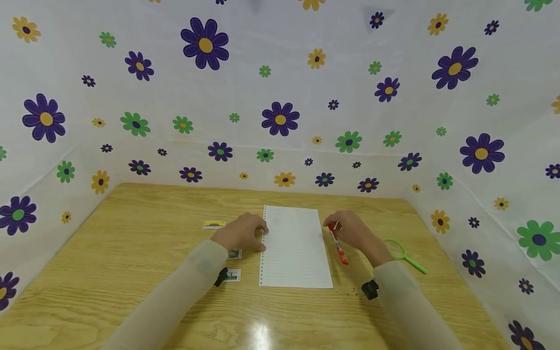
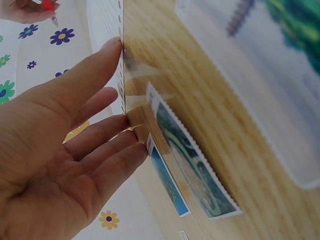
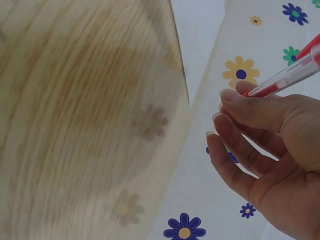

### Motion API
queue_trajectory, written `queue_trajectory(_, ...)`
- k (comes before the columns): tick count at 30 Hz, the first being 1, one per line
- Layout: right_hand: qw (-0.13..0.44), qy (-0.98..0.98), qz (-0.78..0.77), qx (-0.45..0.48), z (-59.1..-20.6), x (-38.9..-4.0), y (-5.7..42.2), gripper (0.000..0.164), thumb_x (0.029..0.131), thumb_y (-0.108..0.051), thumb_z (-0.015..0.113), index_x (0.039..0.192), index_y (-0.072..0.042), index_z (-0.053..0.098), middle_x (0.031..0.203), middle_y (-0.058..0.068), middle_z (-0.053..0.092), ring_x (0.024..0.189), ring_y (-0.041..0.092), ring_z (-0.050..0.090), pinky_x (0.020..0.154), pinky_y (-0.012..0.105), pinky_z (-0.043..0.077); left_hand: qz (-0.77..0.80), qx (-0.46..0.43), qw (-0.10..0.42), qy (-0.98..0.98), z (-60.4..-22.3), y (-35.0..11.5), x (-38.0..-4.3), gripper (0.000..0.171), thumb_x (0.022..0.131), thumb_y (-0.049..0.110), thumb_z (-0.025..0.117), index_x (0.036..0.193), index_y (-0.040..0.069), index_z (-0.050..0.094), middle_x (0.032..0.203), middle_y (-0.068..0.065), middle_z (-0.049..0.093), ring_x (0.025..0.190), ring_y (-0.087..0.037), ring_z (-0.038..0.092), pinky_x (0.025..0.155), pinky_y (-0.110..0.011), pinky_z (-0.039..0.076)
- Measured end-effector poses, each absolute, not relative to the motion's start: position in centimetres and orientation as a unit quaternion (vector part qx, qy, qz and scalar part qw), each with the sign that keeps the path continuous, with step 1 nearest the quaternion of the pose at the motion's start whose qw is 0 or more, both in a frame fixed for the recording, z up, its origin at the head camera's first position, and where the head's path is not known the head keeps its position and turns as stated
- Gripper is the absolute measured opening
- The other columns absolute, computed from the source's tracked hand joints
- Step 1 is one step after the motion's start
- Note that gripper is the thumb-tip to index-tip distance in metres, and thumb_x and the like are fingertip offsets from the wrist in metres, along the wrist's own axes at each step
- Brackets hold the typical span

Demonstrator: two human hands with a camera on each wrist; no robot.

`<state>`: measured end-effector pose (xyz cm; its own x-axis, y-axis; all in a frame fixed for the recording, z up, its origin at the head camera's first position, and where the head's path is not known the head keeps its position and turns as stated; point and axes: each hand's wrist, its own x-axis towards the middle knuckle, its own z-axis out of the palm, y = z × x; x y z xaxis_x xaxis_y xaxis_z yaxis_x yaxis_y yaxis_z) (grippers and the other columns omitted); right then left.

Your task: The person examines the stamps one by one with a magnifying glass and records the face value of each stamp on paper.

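Note:
A sheet of lined paper (image 1: 294,250) with punched holes down its left side lies on the wooden table. My left hand (image 1: 239,232) rests at that holed edge, thumb and fingertips touching it and spread apart in the left wrist view. On the other side of the sheet, my right hand (image 1: 351,229) pinches a red pen (image 1: 339,249) between thumb and forefinger. In the right wrist view the clear barrel of the pen (image 3: 285,77) slants up past the thumb, while the other fingers curve loosely below.
Small stamps with perforated edges lie left of the paper: a yellow one (image 1: 214,224) and two greenish ones (image 1: 236,253), (image 1: 234,275) partly by the left arm. A green magnifying glass (image 1: 414,264) lies beyond the right wrist. A flowered white sheet (image 1: 245,87) walls the table (image 1: 153,233).

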<state>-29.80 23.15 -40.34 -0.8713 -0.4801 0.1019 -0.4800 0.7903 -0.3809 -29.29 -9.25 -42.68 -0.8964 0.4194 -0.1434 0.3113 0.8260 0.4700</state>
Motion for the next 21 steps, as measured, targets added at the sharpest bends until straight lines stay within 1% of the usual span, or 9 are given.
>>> queue_trajectory(5, -0.007, 0.946, -0.192, -0.261, -40.5, -29.4, 24.3, 0.033, 0.082, 0.019, 0.059, 0.103, 0.003, 0.077, 0.098, 0.018, 0.076, 0.08, 0.024, 0.07, 0.075, 0.04, 0.062, 0.226, 0.197, 0.118, 0.947, -42.7, -9.2, -29.4, 0.043, 0.083, 0.03, 0.088, 0.121, 0.016, 0.073, 0.137, -0.004, 0.065, 0.125, -0.025, 0.052, 0.113, -0.045, 0.044)
queue_trajectory(8, -0.006, 0.946, -0.191, -0.26, -40.5, -29.2, 24.8, 0.032, 0.082, 0.019, 0.06, 0.102, 0.003, 0.077, 0.095, 0.017, 0.076, 0.077, 0.023, 0.069, 0.073, 0.039, 0.062, 0.225, 0.197, 0.118, 0.947, -42.7, -9.2, -29.4, 0.043, 0.083, 0.03, 0.088, 0.121, 0.016, 0.073, 0.137, -0.004, 0.065, 0.123, -0.024, 0.052, 0.112, -0.045, 0.045)
queue_trajectory(14, -0.013, 0.951, -0.17, -0.258, -40.9, -28.7, 25.5, 0.028, 0.082, 0.018, 0.064, 0.099, 0.001, 0.078, 0.09, 0.012, 0.076, 0.077, 0.021, 0.067, 0.072, 0.038, 0.061, 0.219, 0.189, 0.122, 0.949, -42.8, -9.2, -29.4, 0.043, 0.083, 0.032, 0.088, 0.121, 0.018, 0.073, 0.138, -0.003, 0.064, 0.123, -0.024, 0.051, 0.113, -0.044, 0.044)
queue_trajectory(21, -0.034, 0.953, -0.144, -0.264, -41.6, -28.4, 26.3, 0.029, 0.079, 0.019, 0.064, 0.095, -0.001, 0.078, 0.087, 0.01, 0.076, 0.077, 0.022, 0.068, 0.07, 0.036, 0.058, 0.218, 0.191, 0.121, 0.949, -42.9, -9.2, -29.5, 0.043, 0.083, 0.032, 0.087, 0.121, 0.018, 0.073, 0.137, -0.003, 0.064, 0.124, -0.024, 0.052, 0.113, -0.045, 0.045)
